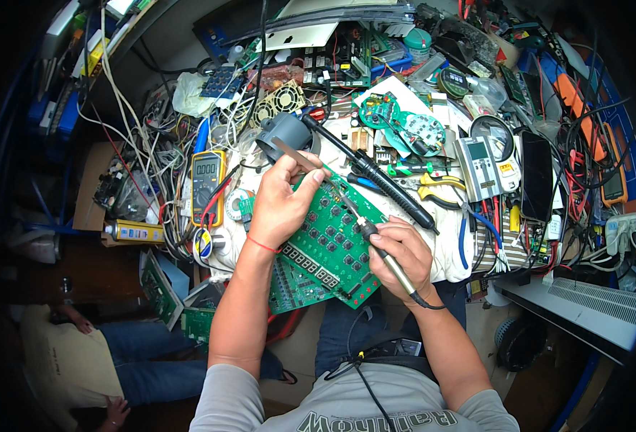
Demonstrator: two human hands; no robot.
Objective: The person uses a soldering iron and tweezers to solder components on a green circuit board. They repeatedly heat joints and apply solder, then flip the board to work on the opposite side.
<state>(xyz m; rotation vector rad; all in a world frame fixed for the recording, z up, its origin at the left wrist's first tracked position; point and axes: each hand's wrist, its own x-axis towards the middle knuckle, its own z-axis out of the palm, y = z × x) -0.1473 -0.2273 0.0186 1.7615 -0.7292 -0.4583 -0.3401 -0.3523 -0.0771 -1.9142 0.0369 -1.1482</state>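
My left hand (282, 205) pinches a narrow flat metal strip (289, 153) between thumb and fingers; whether it is a pair of tweezers I cannot tell. In my right hand (408, 252) is a soldering iron (396, 272), held like a pen, with its tip pointing up and left toward the metal strip. Beneath both hands a green circuit board (354, 253) with several black push buttons and a digit display (311, 266) lies tilted at the bench's near edge. Another green board (285, 286) shows partly under it. The iron's contact point is too small to make out.
A yellow multimeter (208, 186) stands left, a grey round holder (283, 133) behind my left hand. A black rod-shaped tool (397, 198), yellow-handled pliers (440, 189) and blue-handled cutters (464, 237) lie right. Wires and electronic parts crowd the back. Another person (73, 360) is at lower left.
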